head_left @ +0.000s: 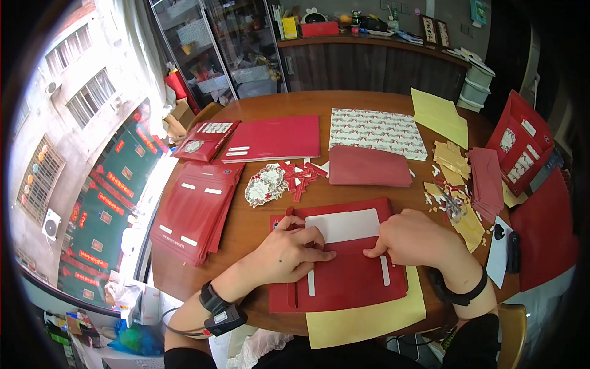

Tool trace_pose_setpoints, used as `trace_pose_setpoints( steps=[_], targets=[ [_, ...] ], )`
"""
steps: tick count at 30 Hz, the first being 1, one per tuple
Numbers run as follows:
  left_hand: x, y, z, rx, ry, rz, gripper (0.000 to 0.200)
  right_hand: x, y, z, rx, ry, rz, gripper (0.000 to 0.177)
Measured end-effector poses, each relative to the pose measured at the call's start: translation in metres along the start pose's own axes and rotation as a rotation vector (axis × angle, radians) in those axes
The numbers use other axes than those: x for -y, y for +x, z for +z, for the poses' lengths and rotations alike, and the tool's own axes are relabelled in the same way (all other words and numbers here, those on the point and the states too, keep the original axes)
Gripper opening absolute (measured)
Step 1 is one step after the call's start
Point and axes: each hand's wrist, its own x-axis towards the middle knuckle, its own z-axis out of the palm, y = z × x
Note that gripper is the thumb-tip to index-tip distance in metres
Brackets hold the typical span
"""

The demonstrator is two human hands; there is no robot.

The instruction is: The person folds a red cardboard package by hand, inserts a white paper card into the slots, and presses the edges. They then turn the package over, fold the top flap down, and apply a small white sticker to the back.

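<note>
"Principal item?"
"One red folder [350, 267], flat on the wooden table [258, 104], with a white panel [342, 226] toward its far edge and two narrow white strips on its nearer half."

"Left hand [292, 252]?"
"On the folder's left half, fingers bent, a tip touching the red surface below the panel. Whether the tips meet or pinch anything, cannot tell."

"Right hand [413, 240]?"
"At the folder's right side, fingers curled under, one tip on the red surface. Whether they close on anything, cannot tell; the palm is hidden."

"Beneath the folder?"
"One yellow sheet [369, 320], showing along the near edge."

"Beyond the folder?"
"One dark red stack [369, 166]; behind that, one white patterned sheet [376, 129]. Also small red strips [299, 179] in a loose pile, beside white ornate cutouts [265, 186], both beyond and to the left."

"Left of the folder?"
"One pile of red wallets [195, 212], edges uneven, white labels showing."

"Right of the folder?"
"Scissors [455, 209] among yellow and white scraps, slightly beyond it."
</note>
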Motion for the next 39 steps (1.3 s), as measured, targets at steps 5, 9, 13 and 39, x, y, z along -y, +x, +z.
trace_pose_setpoints(
  steps=[5, 9, 13, 39],
  targets=[
    [0.003, -0.001, 0.002, 0.014, -0.058, -0.003, 0.043, -0.016, -0.008, -0.002, 0.02, -0.019, 0.082, 0.041],
    [0.005, -0.002, 0.002, 0.017, -0.089, -0.019, 0.043, -0.014, -0.009, -0.006, 0.006, -0.003, 0.078, 0.034],
    [0.005, -0.002, 0.002, 0.014, -0.081, -0.014, 0.043, -0.011, -0.007, -0.007, -0.05, -0.05, 0.057, 0.031],
    [-0.014, 0.008, 0.005, -0.109, -0.295, -0.249, 0.02, 0.004, 0.022, 0.025, -0.285, 0.119, -0.203, 0.019]
  ],
)
